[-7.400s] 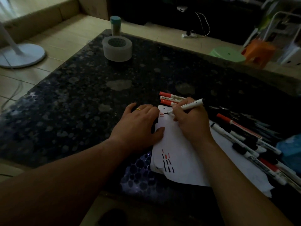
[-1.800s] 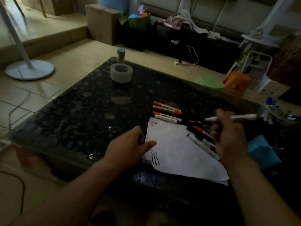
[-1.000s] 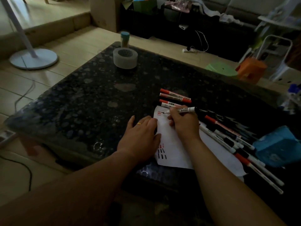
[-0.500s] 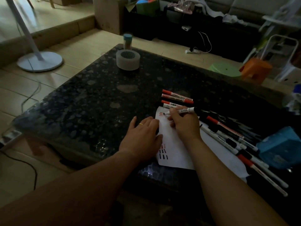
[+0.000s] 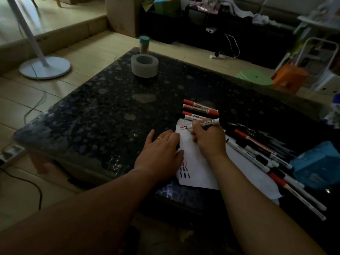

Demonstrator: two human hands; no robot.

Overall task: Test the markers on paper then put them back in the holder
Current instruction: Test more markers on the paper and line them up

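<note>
**Two hands at the paper, one marker in use**

Two hands work on a dark speckled table (image 5: 103, 115). The right hand (image 5: 208, 139) grips a white marker (image 5: 207, 123), its tip touching the far left corner of the white paper (image 5: 197, 170), beside short red strokes. The left hand (image 5: 161, 155) lies flat and open, pressing the paper's left edge, a ring on one finger. Three red-capped markers (image 5: 199, 109) lie side by side just beyond the paper. More markers (image 5: 265, 159) lie heaped along its right side, near a blue box (image 5: 318, 164). A tape roll (image 5: 144, 65) sits at the far corner.
</note>
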